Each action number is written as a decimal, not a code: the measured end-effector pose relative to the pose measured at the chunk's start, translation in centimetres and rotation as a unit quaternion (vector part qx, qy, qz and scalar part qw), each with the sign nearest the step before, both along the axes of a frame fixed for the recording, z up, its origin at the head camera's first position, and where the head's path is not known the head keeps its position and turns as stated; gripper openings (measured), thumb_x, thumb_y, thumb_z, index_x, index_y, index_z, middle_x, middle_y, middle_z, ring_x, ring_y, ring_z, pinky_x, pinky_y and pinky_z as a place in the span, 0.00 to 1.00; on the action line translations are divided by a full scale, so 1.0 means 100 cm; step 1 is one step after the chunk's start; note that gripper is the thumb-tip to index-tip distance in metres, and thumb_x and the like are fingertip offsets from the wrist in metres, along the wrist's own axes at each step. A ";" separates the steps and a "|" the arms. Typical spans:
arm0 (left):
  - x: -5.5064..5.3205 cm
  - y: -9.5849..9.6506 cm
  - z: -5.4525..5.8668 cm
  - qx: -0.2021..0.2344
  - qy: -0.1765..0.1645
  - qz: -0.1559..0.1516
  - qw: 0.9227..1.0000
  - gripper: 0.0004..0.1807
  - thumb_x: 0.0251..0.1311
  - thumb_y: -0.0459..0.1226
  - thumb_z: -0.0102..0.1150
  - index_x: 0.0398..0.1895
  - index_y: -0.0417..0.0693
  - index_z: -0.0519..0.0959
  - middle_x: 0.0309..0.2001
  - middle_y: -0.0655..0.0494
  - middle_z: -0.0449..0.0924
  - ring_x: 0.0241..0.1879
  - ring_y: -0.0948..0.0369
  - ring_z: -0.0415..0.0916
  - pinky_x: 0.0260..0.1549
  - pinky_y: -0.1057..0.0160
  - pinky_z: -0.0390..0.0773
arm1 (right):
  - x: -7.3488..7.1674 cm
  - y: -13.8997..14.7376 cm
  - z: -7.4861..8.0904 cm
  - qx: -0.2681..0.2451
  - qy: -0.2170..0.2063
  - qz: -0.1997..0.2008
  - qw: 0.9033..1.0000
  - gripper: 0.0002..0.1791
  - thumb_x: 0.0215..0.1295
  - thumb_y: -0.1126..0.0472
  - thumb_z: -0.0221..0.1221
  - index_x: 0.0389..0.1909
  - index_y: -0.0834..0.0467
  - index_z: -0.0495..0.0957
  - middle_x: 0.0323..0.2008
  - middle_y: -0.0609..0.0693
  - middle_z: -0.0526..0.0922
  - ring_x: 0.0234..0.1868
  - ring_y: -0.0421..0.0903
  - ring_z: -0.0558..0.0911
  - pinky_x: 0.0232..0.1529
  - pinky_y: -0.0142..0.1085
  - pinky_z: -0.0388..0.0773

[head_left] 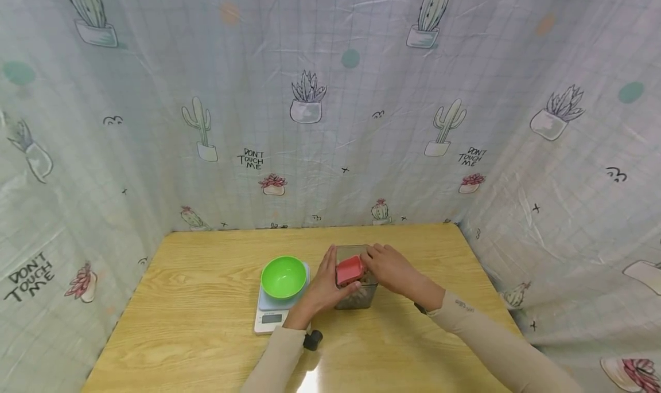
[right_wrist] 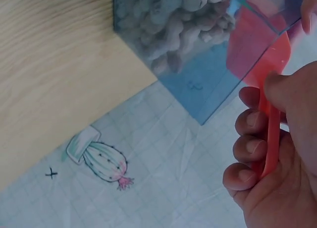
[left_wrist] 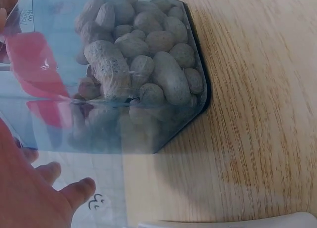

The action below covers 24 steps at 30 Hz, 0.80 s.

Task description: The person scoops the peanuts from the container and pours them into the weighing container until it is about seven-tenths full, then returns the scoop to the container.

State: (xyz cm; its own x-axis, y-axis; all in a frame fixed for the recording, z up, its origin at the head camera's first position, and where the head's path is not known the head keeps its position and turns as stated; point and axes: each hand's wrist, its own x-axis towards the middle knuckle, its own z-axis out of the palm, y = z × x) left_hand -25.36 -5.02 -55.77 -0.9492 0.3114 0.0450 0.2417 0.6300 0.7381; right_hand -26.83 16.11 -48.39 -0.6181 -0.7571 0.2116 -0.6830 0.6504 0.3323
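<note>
A clear bluish container [head_left: 355,300] holds peanuts in their shells [left_wrist: 168,77]. My right hand [head_left: 392,268] grips a red scoop [head_left: 350,270] by its handle, fingers curled round it in the right wrist view. The scoop's bowl is inside the container, above the peanuts. At the container's left side is my left hand [head_left: 326,285], its thumb reaching across the near side at rim height. In the left wrist view, the fingers of that hand [left_wrist: 34,188] extend loosely beside the wall.
Left of the container, a green bowl [head_left: 283,277] sits on a white kitchen scale [head_left: 271,318] with a display at its near end. Beneath them is a wooden table [head_left: 196,301]. A cactus-print curtain [head_left: 330,152] surrounds its back and sides.
</note>
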 end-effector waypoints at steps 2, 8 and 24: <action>0.000 0.001 0.001 -0.005 0.004 0.001 1.000 0.62 0.55 0.68 0.56 0.80 0.55 0.31 0.81 0.52 0.33 0.79 0.50 0.42 0.69 0.45 0.63 | -0.001 0.002 0.003 0.011 0.006 -0.003 1.000 0.10 0.65 0.58 0.63 0.44 0.56 0.77 0.38 0.50 0.80 0.37 0.47 0.77 0.36 0.40 0.76; 0.003 0.002 0.001 -0.004 0.005 0.006 1.000 0.63 0.55 0.70 0.55 0.80 0.56 0.31 0.81 0.54 0.32 0.78 0.49 0.45 0.68 0.46 0.66 | -0.001 0.002 0.017 0.072 0.040 0.008 0.997 0.15 0.61 0.58 0.67 0.48 0.54 0.79 0.41 0.50 0.80 0.40 0.47 0.76 0.39 0.39 0.73; 0.003 0.001 -0.002 -0.009 0.014 0.001 1.000 0.62 0.56 0.70 0.53 0.80 0.54 0.30 0.81 0.51 0.32 0.78 0.50 0.44 0.69 0.47 0.64 | -0.005 -0.010 0.032 0.158 0.087 -0.026 0.983 0.12 0.64 0.53 0.65 0.46 0.52 0.80 0.40 0.48 0.79 0.38 0.45 0.73 0.37 0.36 0.67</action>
State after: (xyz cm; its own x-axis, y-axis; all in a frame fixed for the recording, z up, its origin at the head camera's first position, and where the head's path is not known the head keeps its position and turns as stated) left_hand -25.09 -4.94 -55.94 -0.9484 0.3103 0.0652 0.2601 0.6438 0.7197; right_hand -27.33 15.15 -45.20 -0.6324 -0.7709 0.0766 -0.5671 0.5281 0.6321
